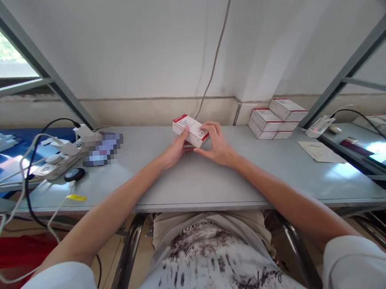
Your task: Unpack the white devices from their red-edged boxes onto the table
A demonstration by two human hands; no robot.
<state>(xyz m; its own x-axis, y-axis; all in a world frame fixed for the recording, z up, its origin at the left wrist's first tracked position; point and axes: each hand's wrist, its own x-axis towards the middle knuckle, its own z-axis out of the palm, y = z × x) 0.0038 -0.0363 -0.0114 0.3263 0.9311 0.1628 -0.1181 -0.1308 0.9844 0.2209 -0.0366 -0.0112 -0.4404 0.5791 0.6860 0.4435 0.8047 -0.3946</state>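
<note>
A small white cardboard box with a red end band [190, 130] sits at the far middle of the grey tabletop [196, 180], held between both hands. The left hand [175, 150] reaches in from the box's left, its fingers curled under the near long edge and the index finger laid up against the side. The right hand [217, 146] comes from the box's right, thumb below and fingers spread over the red end, so both hands are closed on the box and none of them is free. The box looks tilted, its near edge raised a little off the tabletop, though how far cannot be told.

To the right of the box, against the wall, lies a stack of similar white and red boxes [275, 120], well apart from the hands. Further right of the box lies a flat sheet of pale paper [319, 151]. To the left of the box sit a white power strip with plugs [58, 160] and a round black puck [74, 174] on its white cable.

Handling such a light carton well calls, I judge, for a soft pinch on the edges rather than the faces, so the card does not dent, and for one hand steadying while the other works the red end
</note>
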